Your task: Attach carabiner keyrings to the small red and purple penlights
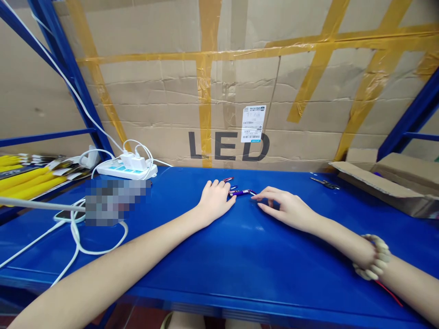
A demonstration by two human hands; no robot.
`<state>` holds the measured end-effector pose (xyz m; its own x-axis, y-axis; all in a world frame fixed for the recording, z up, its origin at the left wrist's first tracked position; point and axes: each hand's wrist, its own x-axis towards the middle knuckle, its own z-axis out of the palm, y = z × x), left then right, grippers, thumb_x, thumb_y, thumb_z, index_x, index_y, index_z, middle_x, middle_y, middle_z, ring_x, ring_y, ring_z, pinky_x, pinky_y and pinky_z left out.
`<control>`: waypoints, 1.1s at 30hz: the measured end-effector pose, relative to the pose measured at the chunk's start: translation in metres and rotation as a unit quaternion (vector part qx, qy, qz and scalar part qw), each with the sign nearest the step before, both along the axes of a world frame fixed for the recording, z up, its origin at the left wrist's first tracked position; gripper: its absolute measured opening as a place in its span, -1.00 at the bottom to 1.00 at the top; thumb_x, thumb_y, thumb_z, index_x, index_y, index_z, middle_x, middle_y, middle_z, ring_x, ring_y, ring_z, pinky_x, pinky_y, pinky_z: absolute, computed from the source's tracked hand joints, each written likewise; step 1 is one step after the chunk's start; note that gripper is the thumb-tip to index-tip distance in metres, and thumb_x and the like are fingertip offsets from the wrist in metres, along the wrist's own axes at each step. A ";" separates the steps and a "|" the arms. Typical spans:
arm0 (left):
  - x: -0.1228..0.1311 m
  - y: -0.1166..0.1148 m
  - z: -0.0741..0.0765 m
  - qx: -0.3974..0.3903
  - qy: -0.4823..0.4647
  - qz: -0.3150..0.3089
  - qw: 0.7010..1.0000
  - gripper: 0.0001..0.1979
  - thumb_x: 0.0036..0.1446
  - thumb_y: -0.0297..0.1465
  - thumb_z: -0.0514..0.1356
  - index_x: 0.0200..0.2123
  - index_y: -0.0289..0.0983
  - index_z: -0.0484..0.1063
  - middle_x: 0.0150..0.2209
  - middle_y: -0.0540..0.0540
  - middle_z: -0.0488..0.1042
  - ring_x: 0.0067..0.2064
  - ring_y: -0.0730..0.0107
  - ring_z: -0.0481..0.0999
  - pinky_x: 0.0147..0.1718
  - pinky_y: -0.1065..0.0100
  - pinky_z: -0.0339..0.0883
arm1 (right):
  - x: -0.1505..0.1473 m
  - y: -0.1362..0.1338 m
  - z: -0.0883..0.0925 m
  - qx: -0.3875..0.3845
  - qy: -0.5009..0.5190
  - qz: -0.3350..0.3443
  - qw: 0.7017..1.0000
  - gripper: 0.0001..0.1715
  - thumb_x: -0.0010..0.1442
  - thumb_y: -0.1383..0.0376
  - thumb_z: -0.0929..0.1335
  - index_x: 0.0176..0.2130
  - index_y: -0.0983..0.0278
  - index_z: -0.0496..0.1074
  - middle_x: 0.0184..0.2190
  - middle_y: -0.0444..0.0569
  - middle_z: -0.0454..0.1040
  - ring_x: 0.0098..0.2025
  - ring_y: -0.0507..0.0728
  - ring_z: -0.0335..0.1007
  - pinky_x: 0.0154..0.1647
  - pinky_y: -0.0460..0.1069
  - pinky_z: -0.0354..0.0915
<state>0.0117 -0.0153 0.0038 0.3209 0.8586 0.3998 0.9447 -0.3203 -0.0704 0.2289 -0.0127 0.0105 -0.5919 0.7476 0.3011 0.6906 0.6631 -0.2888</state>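
Note:
Both my hands rest on a blue metal shelf [240,256] near its middle. My left hand [215,200] lies flat with its fingers stretched out, their tips touching a small purple pen-like item [242,193] and a red one [228,179] behind it. My right hand [283,205] comes from the right, fingers curled, thumb and forefinger pinching the purple item's right end. A beaded bracelet [373,258] is on my right wrist.
A white power strip [125,170] with chargers and white cables [78,237] lies at the left, beside a phone [68,215]. Yellow packaged items [24,176] are stacked far left. An open cardboard box [387,185] stands at the right, a small metal tool [324,183] before it. Taped cardboard forms the back wall.

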 end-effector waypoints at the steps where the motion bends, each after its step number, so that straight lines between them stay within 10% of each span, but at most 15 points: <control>1: 0.000 0.000 0.000 0.004 -0.004 0.009 1.000 -0.69 0.18 -0.27 -0.05 -0.26 -0.33 0.39 -0.22 -0.20 0.47 -0.11 0.14 0.37 -0.13 0.15 0.17 | 0.000 0.000 0.000 0.001 0.002 0.002 1.000 -0.69 0.19 0.19 0.21 -0.12 0.12 0.43 -0.17 -0.06 0.41 -0.40 0.01 0.35 -0.41 -0.06 0.27; 15: -0.010 0.006 0.002 -0.030 -0.079 0.071 0.994 -0.69 0.17 -0.28 -0.02 -0.07 -0.31 0.21 -0.06 -0.24 0.30 -0.04 0.14 0.31 -0.12 0.18 0.21 | -0.001 -0.001 0.002 -0.007 0.002 0.003 1.000 -0.70 0.19 0.20 0.21 -0.13 0.11 0.44 -0.19 -0.08 0.42 -0.40 0.02 0.33 -0.40 -0.05 0.24; 22: 0.000 -0.014 0.007 0.039 0.023 0.097 0.994 -0.58 0.13 -0.23 -0.01 -0.07 -0.44 0.26 -0.04 -0.39 0.28 0.00 -0.09 0.24 -0.08 0.05 0.13 | -0.001 -0.002 0.003 -0.008 -0.002 0.000 1.000 -0.70 0.19 0.21 0.21 -0.14 0.13 0.44 -0.18 -0.08 0.41 -0.39 0.01 0.35 -0.39 -0.05 0.24; 33: 0.013 -0.034 0.014 -0.064 0.089 0.144 0.983 -0.68 0.14 -0.45 -0.08 -0.18 -0.52 0.36 -0.18 -0.41 0.38 -0.14 0.00 0.34 -0.13 0.11 0.12 | -0.001 -0.003 0.003 -0.005 -0.004 -0.001 1.000 -0.69 0.19 0.21 0.21 -0.13 0.13 0.45 -0.18 -0.08 0.42 -0.40 0.01 0.36 -0.43 -0.07 0.23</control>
<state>0.0251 -0.0493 0.0183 0.1116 0.9637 0.2425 0.9740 -0.0577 -0.2192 0.2281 -0.0157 0.0138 -0.5932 0.7516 0.2883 0.6937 0.6590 -0.2906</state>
